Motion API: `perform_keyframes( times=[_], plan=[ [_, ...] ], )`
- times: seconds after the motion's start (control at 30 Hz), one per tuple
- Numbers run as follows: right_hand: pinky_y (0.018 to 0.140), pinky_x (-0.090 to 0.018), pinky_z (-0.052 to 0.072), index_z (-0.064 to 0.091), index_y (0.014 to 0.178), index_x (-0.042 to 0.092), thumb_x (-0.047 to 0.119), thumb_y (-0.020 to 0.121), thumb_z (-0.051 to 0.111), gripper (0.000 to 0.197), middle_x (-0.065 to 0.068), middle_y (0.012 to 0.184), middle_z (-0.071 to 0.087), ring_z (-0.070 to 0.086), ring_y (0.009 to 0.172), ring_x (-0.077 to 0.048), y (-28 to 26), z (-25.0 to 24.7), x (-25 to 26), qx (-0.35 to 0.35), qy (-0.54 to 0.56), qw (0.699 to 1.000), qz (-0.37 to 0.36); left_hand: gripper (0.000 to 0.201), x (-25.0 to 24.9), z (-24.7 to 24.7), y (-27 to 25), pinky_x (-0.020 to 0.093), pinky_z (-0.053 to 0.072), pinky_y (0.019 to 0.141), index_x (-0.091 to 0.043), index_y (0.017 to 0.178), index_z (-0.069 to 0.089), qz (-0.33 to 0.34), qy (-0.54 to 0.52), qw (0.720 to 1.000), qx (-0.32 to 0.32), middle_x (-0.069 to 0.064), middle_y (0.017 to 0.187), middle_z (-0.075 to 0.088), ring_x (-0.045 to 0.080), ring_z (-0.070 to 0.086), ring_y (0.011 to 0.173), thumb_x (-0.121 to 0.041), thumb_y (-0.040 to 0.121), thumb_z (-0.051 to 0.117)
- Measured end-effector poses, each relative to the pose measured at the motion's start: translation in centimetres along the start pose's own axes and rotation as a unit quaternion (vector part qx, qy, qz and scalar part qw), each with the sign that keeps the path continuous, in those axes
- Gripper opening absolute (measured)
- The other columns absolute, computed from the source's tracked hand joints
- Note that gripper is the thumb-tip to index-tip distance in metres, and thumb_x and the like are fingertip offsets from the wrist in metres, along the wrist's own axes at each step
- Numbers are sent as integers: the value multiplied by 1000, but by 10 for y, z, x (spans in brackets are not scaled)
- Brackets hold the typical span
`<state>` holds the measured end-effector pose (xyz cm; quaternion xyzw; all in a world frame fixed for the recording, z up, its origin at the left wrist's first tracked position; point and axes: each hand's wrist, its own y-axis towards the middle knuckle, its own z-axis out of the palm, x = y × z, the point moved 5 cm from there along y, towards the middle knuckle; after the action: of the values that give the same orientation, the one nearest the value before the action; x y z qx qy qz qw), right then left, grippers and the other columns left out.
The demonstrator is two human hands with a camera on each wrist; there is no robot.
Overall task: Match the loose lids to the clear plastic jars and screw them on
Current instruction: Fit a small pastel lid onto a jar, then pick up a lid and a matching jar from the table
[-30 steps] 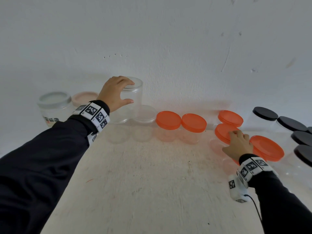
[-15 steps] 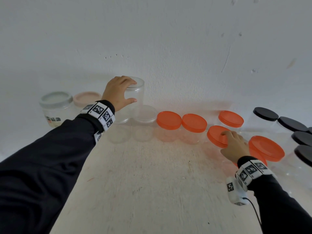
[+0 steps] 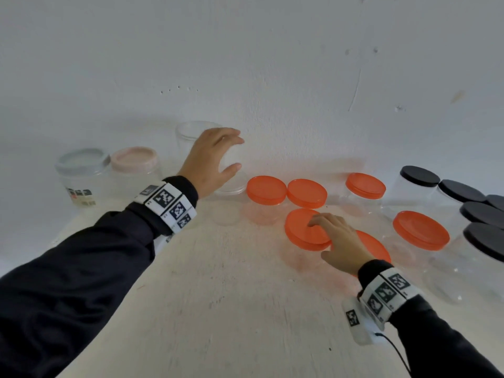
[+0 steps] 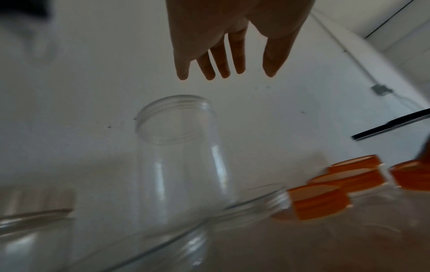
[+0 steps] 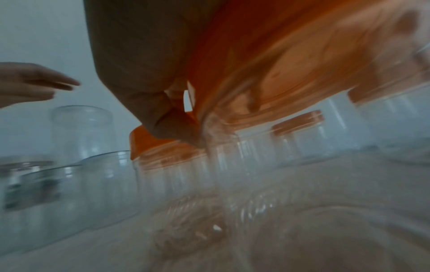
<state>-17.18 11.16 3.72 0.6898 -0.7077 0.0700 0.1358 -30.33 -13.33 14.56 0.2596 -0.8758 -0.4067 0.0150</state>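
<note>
While the table (image 3: 245, 309) carries upright jars, the tall clear jar (image 4: 179, 156) stands at the back with its long axis vertical and its mouth up, lidless. Right of it show six orange lids (image 3: 266, 189) and six black lids (image 3: 421, 175). Above it, the left hand (image 3: 210, 162) hovers spread, holding nothing. The right hand (image 3: 341, 241) grips one orange-lidded jar (image 3: 305, 230)

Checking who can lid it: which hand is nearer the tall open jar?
Left. The left hand hovers open just above the jar; the right hand grips an orange lid farther right.
</note>
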Motion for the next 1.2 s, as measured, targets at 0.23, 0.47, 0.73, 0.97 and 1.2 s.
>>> perform_keyframes(
  times=[0.23, 0.47, 0.73, 0.97, 1.2],
  plan=[
    [115, -49, 7, 40, 134, 37, 39, 81, 55, 55, 13, 150, 24, 10, 140, -14, -6, 6, 34, 32, 5, 994, -100, 53, -55, 65, -25, 20, 28, 101, -12, 132, 45, -69, -138, 968, 200, 4, 132, 48, 12, 40, 121, -31, 86, 62],
    [114, -50, 12, 32, 137, 47, 84, 57, 34, 88, 11, 154, 11, 5, 142, -20, -31, -10, -19, 59, 11, 998, -28, 100, -63, 113, -56, 35, 15, 114, -29, 147, 15, -113, -151, 889, 417, -4, 154, 12, 13, 11, 140, -47, 69, 76],
    [113, -45, 13, 19, 143, 45, 74, 74, 35, 77, 12, 156, 4, 3, 142, -22, -35, -3, -33, 81, -29, 996, 32, 94, -84, 132, -56, 37, 19, 112, -26, 138, 31, -107, -88, 894, 425, -1, 149, 16, 17, 12, 137, -44, 61, 82],
    [113, -47, 15, 15, 145, 43, 81, 65, 17, 89, 10, 157, 3, 3, 141, -24, -27, -4, -54, 67, -20, 996, 55, 88, -89, 129, -45, 36, 24, 111, -26, 132, 40, -111, -82, 921, 364, -5, 140, 28, 14, 22, 130, -48, 58, 83],
    [112, -49, 16, 15, 145, 43, 83, 59, 15, 95, 11, 156, 2, 3, 140, -23, -21, -5, -59, 76, -8, 996, 35, 90, -78, 71, 19, 26, 17, 103, -24, 133, 43, -117, -81, 976, 162, 2, 141, 30, 18, 24, 128, -42, 56, 85]
  ],
)
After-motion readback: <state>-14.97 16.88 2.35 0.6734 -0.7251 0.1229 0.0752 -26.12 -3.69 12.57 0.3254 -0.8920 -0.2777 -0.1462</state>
